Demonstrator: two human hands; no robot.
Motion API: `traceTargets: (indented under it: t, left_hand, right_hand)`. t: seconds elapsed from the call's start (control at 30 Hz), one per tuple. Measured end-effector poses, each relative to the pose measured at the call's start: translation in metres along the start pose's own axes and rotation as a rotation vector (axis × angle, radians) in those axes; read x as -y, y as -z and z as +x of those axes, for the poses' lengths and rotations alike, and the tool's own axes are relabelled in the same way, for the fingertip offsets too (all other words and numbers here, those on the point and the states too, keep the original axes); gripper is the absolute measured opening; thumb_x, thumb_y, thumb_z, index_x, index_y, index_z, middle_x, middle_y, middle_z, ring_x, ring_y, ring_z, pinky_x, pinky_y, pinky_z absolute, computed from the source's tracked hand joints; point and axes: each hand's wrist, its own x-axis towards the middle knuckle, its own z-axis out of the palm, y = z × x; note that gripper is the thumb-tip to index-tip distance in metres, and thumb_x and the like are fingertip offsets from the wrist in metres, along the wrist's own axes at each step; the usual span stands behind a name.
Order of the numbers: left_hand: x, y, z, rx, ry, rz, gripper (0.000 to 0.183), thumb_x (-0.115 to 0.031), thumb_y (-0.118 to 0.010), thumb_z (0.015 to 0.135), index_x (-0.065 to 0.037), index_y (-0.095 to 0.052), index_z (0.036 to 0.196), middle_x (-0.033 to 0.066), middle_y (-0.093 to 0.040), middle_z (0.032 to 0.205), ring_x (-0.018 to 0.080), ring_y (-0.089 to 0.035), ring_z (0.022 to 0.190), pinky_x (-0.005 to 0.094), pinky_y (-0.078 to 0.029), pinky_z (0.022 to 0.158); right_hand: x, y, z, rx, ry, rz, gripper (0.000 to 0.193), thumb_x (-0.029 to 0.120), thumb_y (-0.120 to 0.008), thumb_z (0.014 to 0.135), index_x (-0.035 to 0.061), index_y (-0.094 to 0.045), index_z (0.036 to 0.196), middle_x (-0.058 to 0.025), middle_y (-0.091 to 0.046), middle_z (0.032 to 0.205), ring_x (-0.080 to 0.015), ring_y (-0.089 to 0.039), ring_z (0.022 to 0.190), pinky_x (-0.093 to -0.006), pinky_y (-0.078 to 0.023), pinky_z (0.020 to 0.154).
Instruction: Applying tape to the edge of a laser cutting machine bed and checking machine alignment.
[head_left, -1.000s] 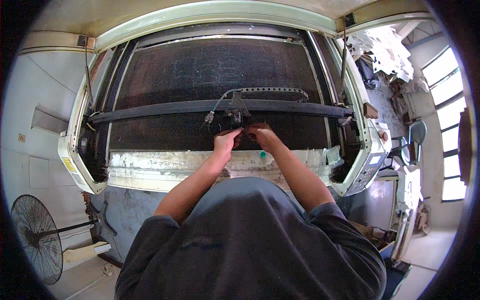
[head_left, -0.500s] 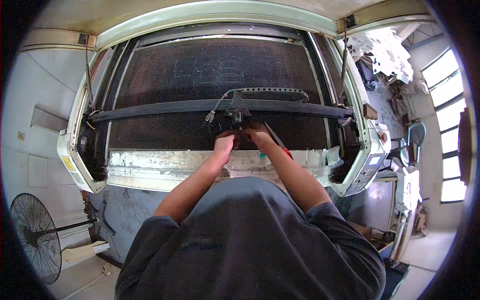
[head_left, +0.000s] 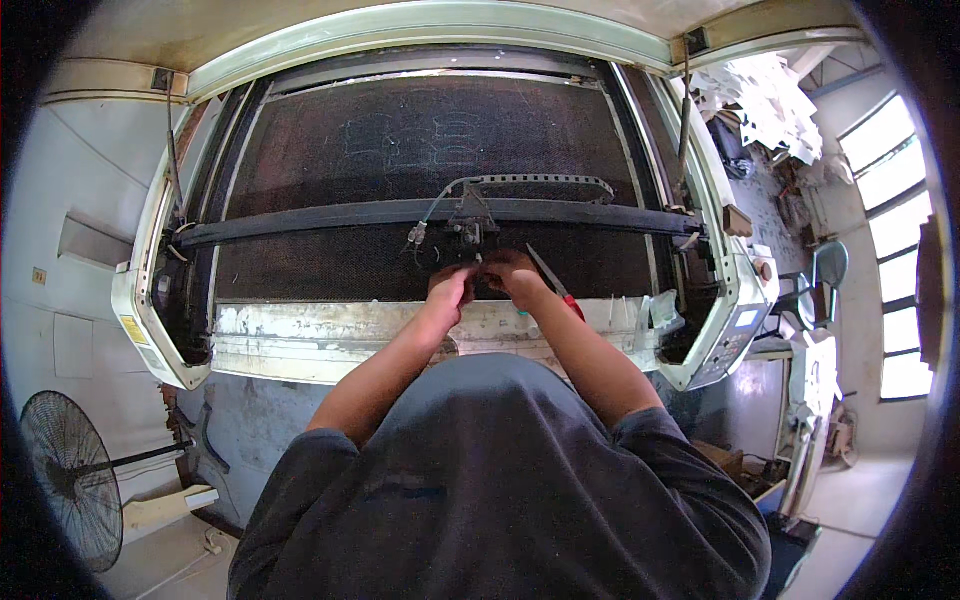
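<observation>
Both hands meet just below the dark cutting head (head_left: 468,236) of a laser cutter, over its black honeycomb bed (head_left: 330,270). My left hand (head_left: 452,284) has its fingers bent and drawn together at the lower side of the head. Close against it, my right hand (head_left: 512,276) also has curled fingers. Whatever lies between the fingertips is small and hidden. A loose hose with a fitting (head_left: 417,234) hangs left of the head. Beside my right hand lies a long pointed metal tool with a red handle (head_left: 552,278).
A gantry beam (head_left: 330,215) spans the bed, with a cable chain (head_left: 540,180) above it. The white front ledge (head_left: 300,325) carries a clear plastic bag (head_left: 664,312). A control panel (head_left: 735,335) is at right, a fan (head_left: 72,480) at left.
My hands stay at the cutting head, with the fingers shifting slightly and the right hand a little lower. The whole view has moved very slightly.
</observation>
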Motion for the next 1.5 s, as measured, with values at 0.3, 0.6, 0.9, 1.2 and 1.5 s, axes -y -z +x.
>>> traceTargets:
  t: [0.3, 0.6, 0.9, 1.2, 1.5]
  left_hand:
    - [-0.009, 0.001, 0.010, 0.110, 0.343, -0.193, 0.015, -0.028, -0.070, 0.103, -0.013, -0.071, 0.098, -0.0018, -0.056, 0.070, 0.0139, -0.053, 0.057, 0.0293, -0.046, 0.050]
    - [-0.007, 0.012, 0.016, 0.226, 0.434, -0.439, 0.003, -0.014, -0.072, 0.101, -0.011, -0.071, 0.100, -0.0034, -0.054, 0.070, 0.0085, -0.051, 0.057, 0.0230, -0.044, 0.048]
    - [-0.008, 0.019, 0.014, 0.186, 0.390, -0.545, 0.011, -0.015, -0.072, 0.102, -0.010, -0.069, 0.093, -0.0004, -0.062, 0.072, 0.0143, -0.061, 0.060, 0.0277, -0.054, 0.055]
    - [0.006, 0.031, 0.015, 0.210, 0.168, -0.543, 0.006, -0.012, -0.073, 0.102, -0.010, -0.072, 0.107, 0.0049, -0.072, 0.093, 0.0207, -0.071, 0.084, 0.0339, -0.064, 0.075]
    - [0.013, 0.028, 0.014, 0.168, 0.004, -0.518, 0.009, -0.009, -0.067, 0.105, -0.008, -0.071, 0.113, 0.0080, -0.075, 0.108, 0.0223, -0.073, 0.094, 0.0348, -0.065, 0.081]
  right_hand:
    - [-0.018, 0.013, 0.019, -0.061, 0.013, -0.320, 0.032, 0.035, -0.084, 0.087, 0.0076, -0.078, 0.103, -0.0096, -0.078, 0.097, -0.0242, -0.071, 0.081, -0.0387, -0.056, 0.073]
    - [0.001, 0.001, 0.004, -0.214, 0.066, -0.789, 0.038, 0.037, -0.087, 0.090, 0.0015, -0.078, 0.101, -0.0092, -0.075, 0.089, -0.0158, -0.066, 0.076, -0.0330, -0.053, 0.067]
    - [-0.002, -0.002, -0.014, -0.079, 0.095, -0.059, 0.023, 0.015, -0.082, 0.092, 0.0031, -0.076, 0.110, -0.0006, -0.071, 0.088, -0.0085, -0.058, 0.072, -0.0258, -0.045, 0.066]
    - [0.004, -0.014, -0.023, -0.101, 0.144, -0.002, 0.020, 0.014, -0.081, 0.093, 0.0021, -0.078, 0.109, -0.0010, -0.073, 0.091, -0.0103, -0.061, 0.075, -0.0276, -0.048, 0.067]
    - [0.007, -0.022, -0.028, -0.139, 0.190, -0.076, 0.020, 0.015, -0.080, 0.093, -0.0001, -0.081, 0.106, -0.0027, -0.075, 0.089, -0.0117, -0.062, 0.075, -0.0296, -0.049, 0.068]
